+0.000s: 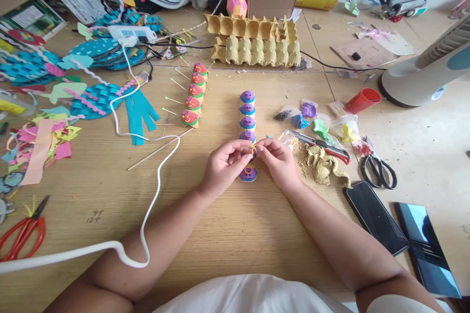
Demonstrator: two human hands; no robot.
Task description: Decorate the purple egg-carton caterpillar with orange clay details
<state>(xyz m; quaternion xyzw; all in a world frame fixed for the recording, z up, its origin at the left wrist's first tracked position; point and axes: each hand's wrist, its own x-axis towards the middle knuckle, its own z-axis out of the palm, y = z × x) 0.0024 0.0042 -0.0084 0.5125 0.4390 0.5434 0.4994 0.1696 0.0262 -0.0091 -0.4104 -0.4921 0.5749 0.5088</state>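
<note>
White shirt fronts the surface; left hand and right hand, equally close, pinch an orange strip over the purple row's near end, whose long axis runs toward the far edge.

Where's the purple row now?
The purple row sits just right of centre in the head view, between the red-and-green row and the utility knife, its near end between the left hand and right hand.
</note>
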